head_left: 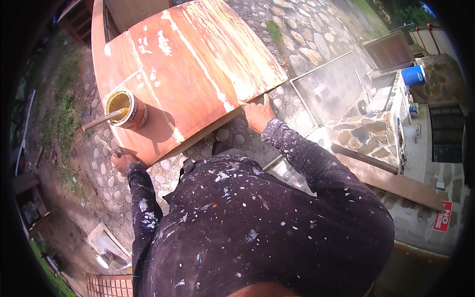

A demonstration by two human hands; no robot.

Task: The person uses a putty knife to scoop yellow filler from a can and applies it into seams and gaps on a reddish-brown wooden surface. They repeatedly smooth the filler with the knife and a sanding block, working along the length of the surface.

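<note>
A wide reddish-brown wooden panel, streaked and dotted with white filler, lies in front of me. Its far right part is paler. My right hand is at the panel's near right edge, index finger stretched out and another finger touching the edge. At the near left corner my left hand is closed around a thin, light-coloured tool; its exact kind is unclear. An open tin can stands on the panel, yellowish inside. A wooden-handled tool rests across its rim, with its end inside the can.
Cobblestone ground surrounds the panel. To the right are a metal frame, a low stone wall, a long board and a blue drum. A red-and-white sign is at far right. Lower left lies a pale frame.
</note>
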